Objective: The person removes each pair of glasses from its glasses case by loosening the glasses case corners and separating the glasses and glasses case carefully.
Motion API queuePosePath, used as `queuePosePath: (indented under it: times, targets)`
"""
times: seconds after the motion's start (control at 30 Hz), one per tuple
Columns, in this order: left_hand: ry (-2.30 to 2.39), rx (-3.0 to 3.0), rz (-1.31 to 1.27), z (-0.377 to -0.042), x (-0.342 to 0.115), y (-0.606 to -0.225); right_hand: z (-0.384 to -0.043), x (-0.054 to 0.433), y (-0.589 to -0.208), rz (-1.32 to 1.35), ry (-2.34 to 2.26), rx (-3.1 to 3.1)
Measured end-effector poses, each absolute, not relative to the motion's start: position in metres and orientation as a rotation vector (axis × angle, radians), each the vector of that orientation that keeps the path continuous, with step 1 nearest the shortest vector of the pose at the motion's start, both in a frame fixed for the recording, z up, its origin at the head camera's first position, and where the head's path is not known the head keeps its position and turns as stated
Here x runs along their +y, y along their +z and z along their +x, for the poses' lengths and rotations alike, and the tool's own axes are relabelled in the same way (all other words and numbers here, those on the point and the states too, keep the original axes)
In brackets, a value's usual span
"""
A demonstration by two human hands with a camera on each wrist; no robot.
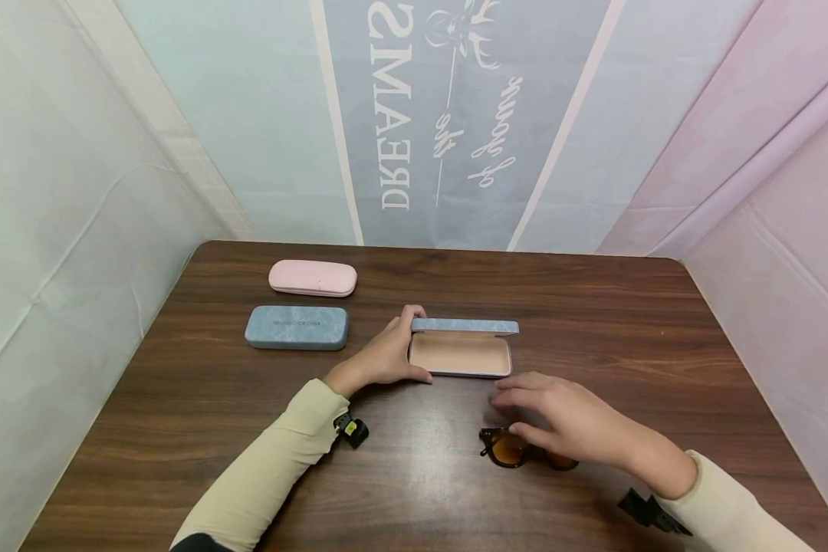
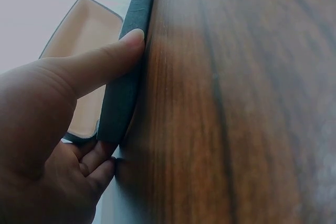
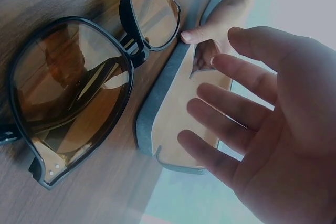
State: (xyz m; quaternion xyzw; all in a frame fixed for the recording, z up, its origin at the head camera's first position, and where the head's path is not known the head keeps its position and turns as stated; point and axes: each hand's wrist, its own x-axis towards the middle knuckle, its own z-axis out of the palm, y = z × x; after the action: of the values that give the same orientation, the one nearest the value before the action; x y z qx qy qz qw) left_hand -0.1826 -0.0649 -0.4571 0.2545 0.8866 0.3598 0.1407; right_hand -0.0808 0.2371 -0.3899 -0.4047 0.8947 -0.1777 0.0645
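Note:
An opened blue glasses case with a beige lining lies mid-table, its lid raised at the back. My left hand grips its left end. In the left wrist view, the thumb presses the case's outer wall while other fingers reach round the end. Nearer to me lie sunglasses with dark frames and amber lenses. My right hand hovers over them and partly covers them in the head view. Its fingers are spread and loosely bent, holding nothing, as the right wrist view shows.
To the left, a closed blue glasses case with lettering lies in front of a closed pink case. Printed cloth hangs behind the wooden table, and pale sheets flank both sides.

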Motion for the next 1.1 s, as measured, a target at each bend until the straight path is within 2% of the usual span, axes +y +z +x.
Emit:
queuePosePath:
  times: [0.3, 0.63, 1.1]
  targets:
    - [1.050, 2.557, 0.741, -0.182, -0.065, -0.457, -0.079, 0.234, -0.394, -1.419, -0.501, 2.759]
    - [1.054, 2.562, 0.754, -0.183, -0.065, -0.459, -0.078, 0.229, -0.398, -1.519, -0.500, 2.748]
    - [1.059, 2.570, 0.756, -0.183, -0.065, -0.459, -0.082, 0.226, -0.393, -1.460, -0.369, 2.773]
